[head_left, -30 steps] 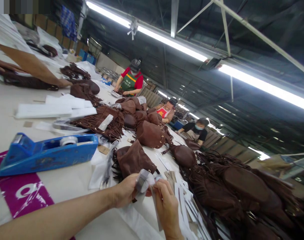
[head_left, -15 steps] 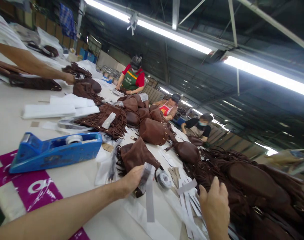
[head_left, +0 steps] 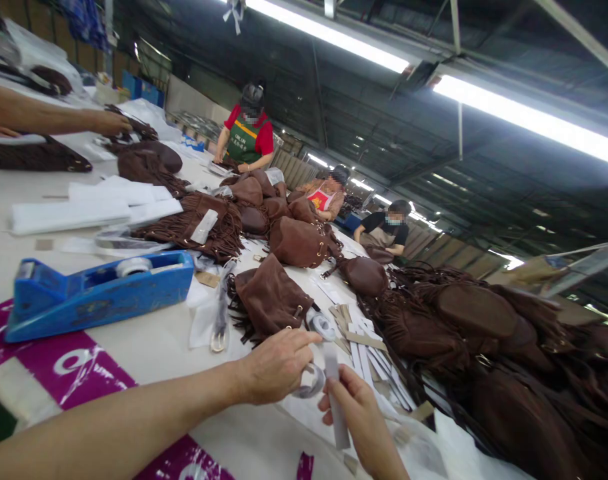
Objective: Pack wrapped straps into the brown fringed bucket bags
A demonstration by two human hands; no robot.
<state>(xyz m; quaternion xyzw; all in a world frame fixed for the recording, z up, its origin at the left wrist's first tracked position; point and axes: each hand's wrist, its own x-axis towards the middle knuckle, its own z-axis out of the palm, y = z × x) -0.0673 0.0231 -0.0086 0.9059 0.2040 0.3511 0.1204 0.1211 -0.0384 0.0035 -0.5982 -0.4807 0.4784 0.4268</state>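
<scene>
Strip (head_left: 339, 425) stands at four o'clock from the left hand (head_left: 275, 367), pinched mid-length by the right hand (head_left: 363, 413), seemingly keeping both ends free, while the left, curled closed, clasps a coil (head_left: 316, 384), perhaps steadying it

2 near tube lights (head_left: 529, 121) glare under a dim roof (head_left: 359, 117).

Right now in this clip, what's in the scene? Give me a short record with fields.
Left hand: at a pale coil; grip unclear
Right hand: pinches a grey strip
Just beyond hands: brown fringed bag
Left side: blue tape dispenser
Right side: heap of dark brown bags
Co-workers: person in green apron, person in red-and-white apron, person in black top; another person's arm at upper left
</scene>
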